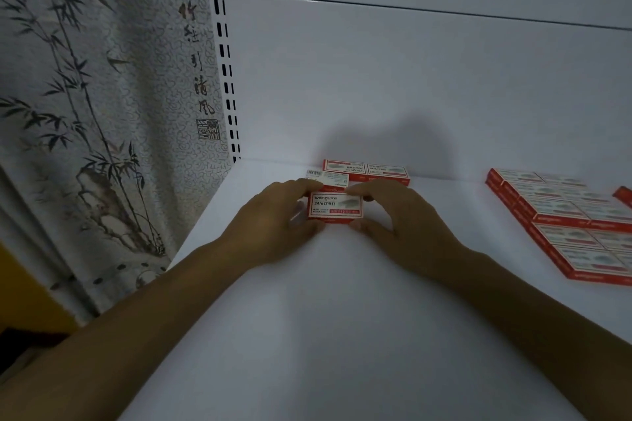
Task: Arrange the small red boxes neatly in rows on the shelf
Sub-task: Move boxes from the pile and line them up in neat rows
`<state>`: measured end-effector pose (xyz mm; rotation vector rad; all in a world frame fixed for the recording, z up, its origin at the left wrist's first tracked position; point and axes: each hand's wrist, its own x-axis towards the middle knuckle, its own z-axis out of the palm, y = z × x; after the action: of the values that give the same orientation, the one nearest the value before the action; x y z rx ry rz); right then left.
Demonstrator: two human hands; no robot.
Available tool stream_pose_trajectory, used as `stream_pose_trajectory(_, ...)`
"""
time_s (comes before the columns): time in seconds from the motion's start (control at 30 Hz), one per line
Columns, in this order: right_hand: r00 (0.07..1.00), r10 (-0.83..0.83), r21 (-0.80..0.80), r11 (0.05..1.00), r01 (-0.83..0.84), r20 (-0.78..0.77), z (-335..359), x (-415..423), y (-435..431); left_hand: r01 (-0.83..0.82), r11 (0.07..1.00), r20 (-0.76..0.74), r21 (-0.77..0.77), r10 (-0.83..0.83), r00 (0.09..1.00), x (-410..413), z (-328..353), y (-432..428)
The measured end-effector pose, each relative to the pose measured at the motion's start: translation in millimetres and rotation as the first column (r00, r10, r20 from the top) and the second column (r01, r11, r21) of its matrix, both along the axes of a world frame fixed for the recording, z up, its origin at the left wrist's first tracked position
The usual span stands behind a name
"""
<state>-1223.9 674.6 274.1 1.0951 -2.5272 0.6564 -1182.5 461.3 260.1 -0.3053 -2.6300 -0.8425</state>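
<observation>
A small red box with a white label (335, 207) lies flat on the white shelf (342, 318). My left hand (273, 219) pinches its left end and my right hand (396, 215) pinches its right end, fingers behind and thumbs in front. Just behind it lies another box (330, 178) with a barcode showing. Two more red boxes (367, 170) sit side by side against the back wall. A large block of several red boxes (564, 219) lies in rows on the right of the shelf.
The shelf's white back panel (410, 79) rises behind the boxes, with a slotted upright (225, 61) at its left end. A bamboo-painted wall hanging (102, 96) hangs to the left of the shelf. One more red box (624, 195) shows at the right edge.
</observation>
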Motion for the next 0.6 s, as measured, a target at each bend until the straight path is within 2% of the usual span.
stream_pose_trajectory(0.37,0.993,-0.098,0.015,0.995,0.097,0.069,5,6,-4,0.013,1.000,-0.165,-0.015,-0.015,0.986,11,10,6)
stream_pose_trajectory(0.6,0.991,-0.125,0.171,0.976,0.132,-0.051,36,15,28,0.071,0.997,-0.082,-0.011,-0.072,0.994,22,37,45)
